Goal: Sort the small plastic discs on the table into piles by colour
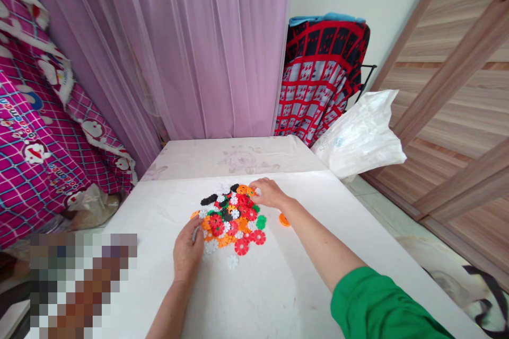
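Observation:
A heap of notched plastic flower discs (217,225) in red, orange, white, green and black lies on the white-covered table (246,296). My left hand (187,249), wearing a ring, rests at the heap's left edge. Its fingers reach towards the discs and look open, partly hidden by the back of the hand. On the far right side of the heap, my right hand (270,193) has its fingertips closed on an orange flower disc (250,191). Several black discs (209,199) form a row at the back left. One white disc (233,261) lies apart in front.
Right of the heap, orange discs (284,220) lie beside my right forearm. A white plastic bag (361,135) stands at the table's right back corner. Behind the table hangs a purple curtain (222,53). A wooden wardrobe (449,116) is on the right; a pixelated patch covers the lower left.

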The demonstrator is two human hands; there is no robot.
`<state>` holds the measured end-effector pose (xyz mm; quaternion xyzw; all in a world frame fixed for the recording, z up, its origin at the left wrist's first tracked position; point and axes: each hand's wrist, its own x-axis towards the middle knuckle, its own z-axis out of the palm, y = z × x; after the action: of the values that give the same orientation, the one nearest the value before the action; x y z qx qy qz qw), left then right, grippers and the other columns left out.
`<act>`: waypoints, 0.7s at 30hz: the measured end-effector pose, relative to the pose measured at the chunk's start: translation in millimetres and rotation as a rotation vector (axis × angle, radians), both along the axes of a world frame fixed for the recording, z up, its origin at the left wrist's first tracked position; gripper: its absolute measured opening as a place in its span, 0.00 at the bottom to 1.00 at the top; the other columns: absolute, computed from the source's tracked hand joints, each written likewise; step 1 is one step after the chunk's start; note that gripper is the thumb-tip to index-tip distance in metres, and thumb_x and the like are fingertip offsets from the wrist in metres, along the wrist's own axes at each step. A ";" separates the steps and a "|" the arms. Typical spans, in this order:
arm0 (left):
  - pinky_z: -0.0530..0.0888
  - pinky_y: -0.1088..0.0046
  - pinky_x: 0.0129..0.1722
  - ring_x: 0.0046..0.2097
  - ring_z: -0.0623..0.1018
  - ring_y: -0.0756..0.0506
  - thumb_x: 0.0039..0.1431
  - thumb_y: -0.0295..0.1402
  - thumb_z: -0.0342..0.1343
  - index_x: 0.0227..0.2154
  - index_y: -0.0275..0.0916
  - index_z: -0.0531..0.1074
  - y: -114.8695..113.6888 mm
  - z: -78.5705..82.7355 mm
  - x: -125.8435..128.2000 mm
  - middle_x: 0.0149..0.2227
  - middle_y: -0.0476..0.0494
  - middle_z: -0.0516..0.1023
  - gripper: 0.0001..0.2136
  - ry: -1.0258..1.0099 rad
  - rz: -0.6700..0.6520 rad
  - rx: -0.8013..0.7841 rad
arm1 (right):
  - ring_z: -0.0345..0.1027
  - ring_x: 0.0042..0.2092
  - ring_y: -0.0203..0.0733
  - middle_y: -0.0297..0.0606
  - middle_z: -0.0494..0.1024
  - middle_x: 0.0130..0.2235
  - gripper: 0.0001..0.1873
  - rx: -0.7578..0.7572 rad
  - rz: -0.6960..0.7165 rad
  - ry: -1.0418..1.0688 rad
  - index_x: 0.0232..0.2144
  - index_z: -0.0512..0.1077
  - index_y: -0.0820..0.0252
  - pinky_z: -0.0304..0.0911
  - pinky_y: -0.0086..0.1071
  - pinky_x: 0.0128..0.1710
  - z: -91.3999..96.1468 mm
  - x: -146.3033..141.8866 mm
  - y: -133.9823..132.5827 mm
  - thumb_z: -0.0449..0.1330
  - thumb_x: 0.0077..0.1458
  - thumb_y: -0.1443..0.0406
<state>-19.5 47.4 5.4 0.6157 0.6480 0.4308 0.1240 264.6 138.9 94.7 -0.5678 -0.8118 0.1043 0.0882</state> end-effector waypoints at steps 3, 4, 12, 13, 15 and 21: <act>0.72 0.60 0.55 0.53 0.77 0.41 0.58 0.39 0.47 0.42 0.42 0.75 0.4 -0.6 0.2 0.50 0.42 0.79 0.16 -0.004 -0.004 -0.002 | 0.66 0.50 0.46 0.39 0.77 0.47 0.19 0.001 0.005 -0.008 0.45 0.74 0.57 0.56 0.35 0.50 11.1 28.7 -13.6 0.62 0.48 0.62; 0.72 0.60 0.55 0.53 0.77 0.41 0.58 0.39 0.47 0.43 0.42 0.75 0.6 -0.8 0.3 0.51 0.42 0.78 0.16 -0.004 -0.008 -0.003 | 0.66 0.50 0.46 0.39 0.77 0.46 0.19 0.002 0.011 -0.026 0.45 0.74 0.57 0.56 0.35 0.50 13.4 38.3 -20.0 0.61 0.48 0.62; 0.72 0.60 0.55 0.53 0.77 0.41 0.58 0.39 0.47 0.43 0.43 0.75 0.6 -0.7 0.0 0.51 0.43 0.78 0.16 -0.026 -0.005 -0.027 | 0.64 0.50 0.47 0.40 0.77 0.44 0.17 -0.019 0.073 -0.150 0.41 0.74 0.56 0.53 0.36 0.48 9.4 75.2 -69.8 0.61 0.46 0.63; 0.72 0.60 0.55 0.53 0.77 0.41 0.58 0.39 0.47 0.43 0.43 0.75 0.5 -0.5 -0.1 0.51 0.43 0.78 0.16 -0.026 -0.001 -0.036 | 0.64 0.50 0.47 0.40 0.77 0.44 0.16 -0.010 0.079 -0.155 0.40 0.75 0.56 0.53 0.36 0.47 7.5 76.0 -72.7 0.61 0.46 0.64; 0.72 0.60 0.55 0.53 0.77 0.41 0.58 0.40 0.47 0.44 0.43 0.75 0.2 -0.1 -0.1 0.51 0.43 0.78 0.16 -0.022 0.004 -0.049 | 0.63 0.49 0.47 0.40 0.77 0.43 0.14 0.003 0.087 -0.164 0.38 0.75 0.56 0.52 0.36 0.47 3.5 77.0 -75.9 0.60 0.46 0.64; 0.72 0.61 0.55 0.53 0.77 0.41 0.59 0.40 0.47 0.43 0.44 0.75 -0.1 1.3 0.1 0.51 0.44 0.78 0.16 -0.007 0.006 -0.046 | 0.63 0.49 0.47 0.40 0.76 0.43 0.13 -0.004 0.102 -0.183 0.37 0.75 0.57 0.51 0.37 0.47 -2.7 77.9 -76.2 0.60 0.45 0.64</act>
<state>-19.4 47.3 6.7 0.6093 0.6590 0.4183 0.1394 342.5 62.7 92.1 -0.5330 -0.8441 0.0579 0.0070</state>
